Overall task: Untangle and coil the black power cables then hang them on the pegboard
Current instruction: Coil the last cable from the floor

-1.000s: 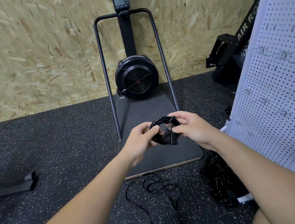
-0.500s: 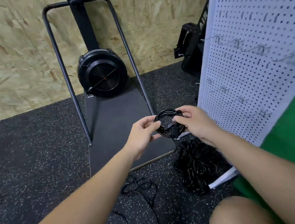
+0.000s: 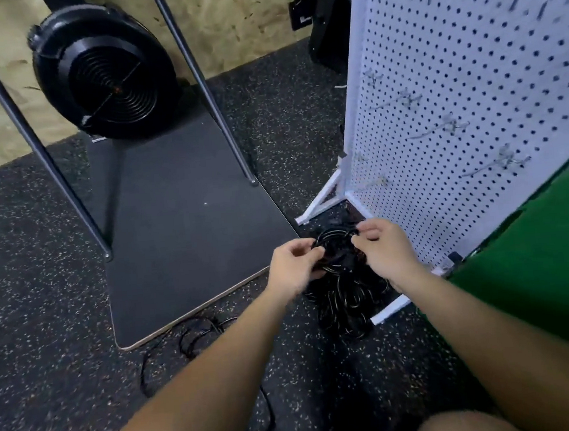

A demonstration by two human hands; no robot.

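A small coiled black power cable [image 3: 335, 245] hangs between my hands in the middle of the head view. My left hand [image 3: 294, 266] grips its left side with curled fingers. My right hand [image 3: 386, 253] pinches its right side. Directly below lies a heap of tangled black cables [image 3: 344, 304] on the floor. A loose black cable [image 3: 197, 333] trails over the floor to the left of the heap. The white pegboard [image 3: 464, 89] stands at the right with several wire hooks [image 3: 449, 125] on it, all bare.
A black exercise machine with a round fan housing [image 3: 105, 73] and a dark base board [image 3: 187, 223] stands ahead on the left. The pegboard's white foot [image 3: 323, 201] reaches over the speckled rubber floor. A green surface [image 3: 539, 268] lies at the right. My knee [image 3: 463, 426] shows at the bottom.
The view has swung right and down toward the pegboard's base. Both hands have kept hold of the coiled cable, which now hangs over the cable heap.
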